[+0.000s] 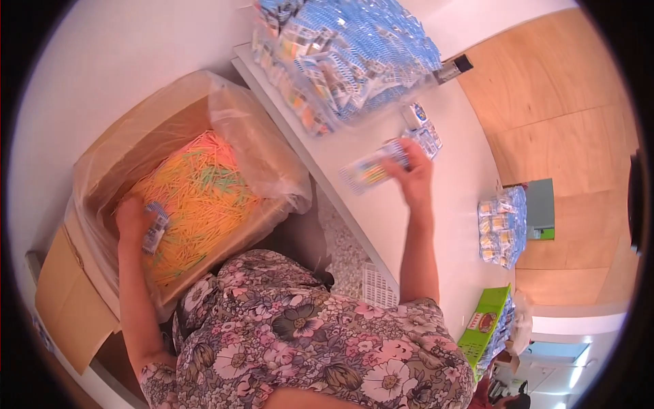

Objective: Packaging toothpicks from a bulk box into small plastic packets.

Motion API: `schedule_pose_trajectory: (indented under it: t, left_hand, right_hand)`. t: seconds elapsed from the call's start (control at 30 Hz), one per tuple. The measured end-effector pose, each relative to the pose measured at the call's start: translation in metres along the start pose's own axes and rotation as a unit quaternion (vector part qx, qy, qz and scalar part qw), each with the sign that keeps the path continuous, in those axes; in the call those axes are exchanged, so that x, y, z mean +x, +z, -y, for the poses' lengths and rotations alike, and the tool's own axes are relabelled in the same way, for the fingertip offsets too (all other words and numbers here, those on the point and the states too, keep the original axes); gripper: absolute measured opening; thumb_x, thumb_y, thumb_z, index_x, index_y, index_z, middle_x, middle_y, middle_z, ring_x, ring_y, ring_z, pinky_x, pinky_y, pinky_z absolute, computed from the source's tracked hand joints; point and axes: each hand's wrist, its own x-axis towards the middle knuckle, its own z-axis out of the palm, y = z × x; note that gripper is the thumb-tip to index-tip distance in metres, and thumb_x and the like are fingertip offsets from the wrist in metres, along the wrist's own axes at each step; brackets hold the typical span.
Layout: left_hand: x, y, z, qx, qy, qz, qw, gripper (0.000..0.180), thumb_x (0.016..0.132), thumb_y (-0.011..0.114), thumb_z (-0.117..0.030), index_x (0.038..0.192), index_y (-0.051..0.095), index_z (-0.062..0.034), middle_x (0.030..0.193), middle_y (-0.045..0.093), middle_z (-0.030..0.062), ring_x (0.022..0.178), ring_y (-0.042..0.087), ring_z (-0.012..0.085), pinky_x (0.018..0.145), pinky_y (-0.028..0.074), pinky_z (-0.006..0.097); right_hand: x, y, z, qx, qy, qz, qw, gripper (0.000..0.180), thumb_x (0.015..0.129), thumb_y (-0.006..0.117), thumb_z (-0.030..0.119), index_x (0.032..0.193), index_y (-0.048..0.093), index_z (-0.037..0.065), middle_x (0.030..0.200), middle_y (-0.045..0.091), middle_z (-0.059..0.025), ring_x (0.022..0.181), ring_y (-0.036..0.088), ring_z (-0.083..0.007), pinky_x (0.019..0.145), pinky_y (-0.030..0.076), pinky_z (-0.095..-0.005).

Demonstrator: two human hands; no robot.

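Observation:
On the left, my left hand (133, 217) is down inside a cardboard box, over a heap of thin coloured sticks (204, 198) in yellow, orange, pink and green. Its fingers are closed on a small blue-and-white packet (156, 230); the fingertips are partly hidden. Above the white table, my right hand (413, 174) pinches a clear packet (368, 172) with a blue patterned top and coloured sticks inside. Just beyond that hand, several small packets (426, 136) lie on the tabletop.
Clear plastic lines the cardboard box (102, 153). A large clear bag of blue packets (368, 58) stands on the white table (463, 204) at the far side. To the right are stacked packets (503, 228) and a green basket (485, 317). Another person is partly visible lower right.

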Motion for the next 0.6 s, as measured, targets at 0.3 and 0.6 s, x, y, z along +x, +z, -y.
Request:
schedule_pose_trajectory:
  t: [0.3, 0.6]
  left_hand:
    - [0.009, 0.022, 0.014, 0.051, -0.014, 0.106, 0.993, 0.033, 0.055, 0.079, -0.021, 0.083, 0.067, -0.0073, 0.086, 0.064, 0.0144, 0.083, 0.062, 0.0313, 0.075, 0.049, 0.041]
    - [0.009, -0.007, -0.014, 0.049, -0.124, 0.038, 0.990, 0.017, 0.068, 0.065, -0.010, 0.084, 0.069, -0.0113, 0.090, 0.067, 0.0145, 0.089, 0.064, 0.0307, 0.076, 0.050, 0.043]
  right_hand:
    - [0.052, -0.145, -0.173, -0.383, -0.110, -0.182, 0.899, 0.049, 0.071, 0.072, 0.020, 0.112, 0.056, -0.003, 0.110, 0.058, -0.0212, 0.103, 0.054, -0.0356, 0.093, 0.040, -0.0441]
    - [0.012, 0.002, -0.012, -0.347, -0.353, -0.235, 0.836, 0.030, 0.079, 0.066, 0.002, 0.108, 0.059, -0.002, 0.117, 0.057, -0.0172, 0.106, 0.054, -0.0317, 0.091, 0.043, -0.0390]
